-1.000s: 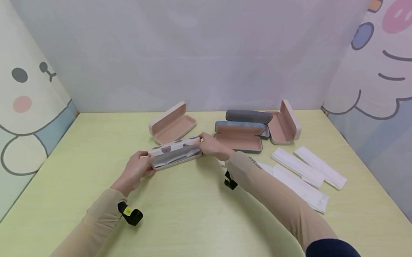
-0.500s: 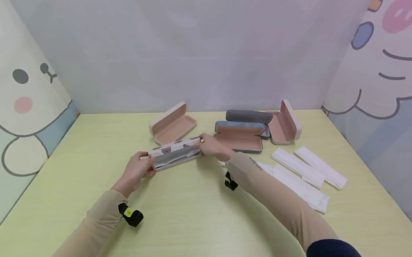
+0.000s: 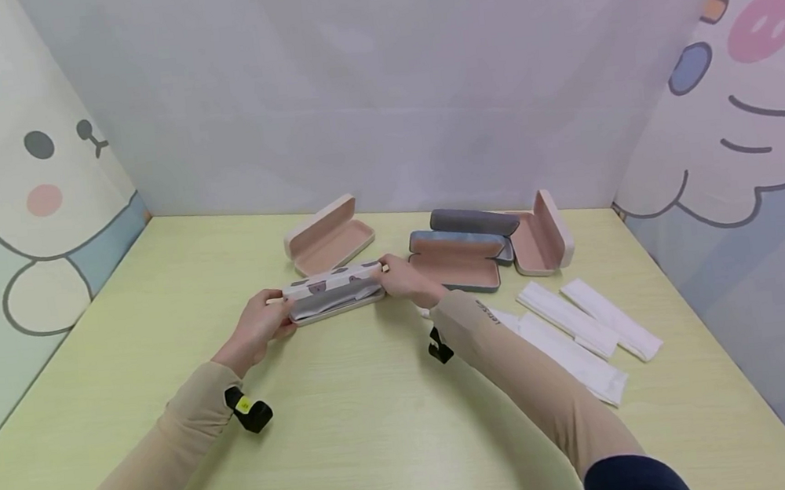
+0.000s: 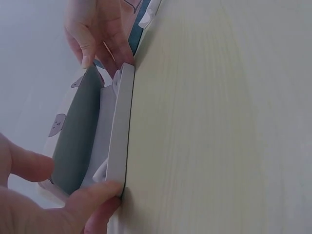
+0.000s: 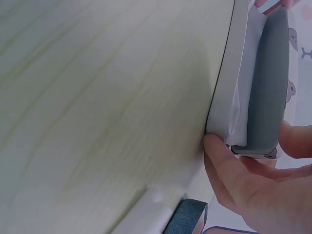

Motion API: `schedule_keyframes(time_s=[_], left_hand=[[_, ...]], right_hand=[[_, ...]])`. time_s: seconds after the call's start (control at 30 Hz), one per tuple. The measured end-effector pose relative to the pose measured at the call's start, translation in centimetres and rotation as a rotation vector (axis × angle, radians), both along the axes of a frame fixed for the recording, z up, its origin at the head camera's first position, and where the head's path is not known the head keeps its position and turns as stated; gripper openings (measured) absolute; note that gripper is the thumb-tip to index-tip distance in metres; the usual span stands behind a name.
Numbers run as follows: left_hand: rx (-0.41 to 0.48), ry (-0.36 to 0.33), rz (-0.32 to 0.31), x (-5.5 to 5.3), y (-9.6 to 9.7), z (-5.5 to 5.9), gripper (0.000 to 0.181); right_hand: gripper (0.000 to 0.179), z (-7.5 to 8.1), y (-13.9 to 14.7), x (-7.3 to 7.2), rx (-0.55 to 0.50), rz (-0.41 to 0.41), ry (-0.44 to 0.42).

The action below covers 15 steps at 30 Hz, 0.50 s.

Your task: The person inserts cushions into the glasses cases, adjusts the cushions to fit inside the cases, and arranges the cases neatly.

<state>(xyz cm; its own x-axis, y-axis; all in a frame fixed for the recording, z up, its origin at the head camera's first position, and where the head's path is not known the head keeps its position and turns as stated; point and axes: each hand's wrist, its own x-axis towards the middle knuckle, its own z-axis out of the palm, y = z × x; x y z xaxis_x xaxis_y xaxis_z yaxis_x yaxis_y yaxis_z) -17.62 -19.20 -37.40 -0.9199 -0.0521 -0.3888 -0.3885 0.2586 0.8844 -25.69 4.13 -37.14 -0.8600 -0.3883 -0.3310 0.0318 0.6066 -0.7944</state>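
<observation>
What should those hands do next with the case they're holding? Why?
Probably ease the lid down: the left hand and right hand hold opposite ends of the patterned case, its lid is only partly open, and white cloth already lies inside.

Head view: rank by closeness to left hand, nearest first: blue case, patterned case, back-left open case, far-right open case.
1. Patterned case: the left hand grips its left end.
2. Back-left open case: just behind the first.
3. Blue case: to the right, beyond the right hand.
4. Far-right open case: rightmost of the cases.
</observation>
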Motion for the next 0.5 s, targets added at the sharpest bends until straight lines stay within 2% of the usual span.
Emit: schedule_keyframes(time_s=[0.5], left_hand=[[-0.027,0.002,0.009,0.13,0.18,0.02,0.056]], right_hand=[[0.042,-0.24,-0.03,-0.02,-0.017,-0.004,0.002]])
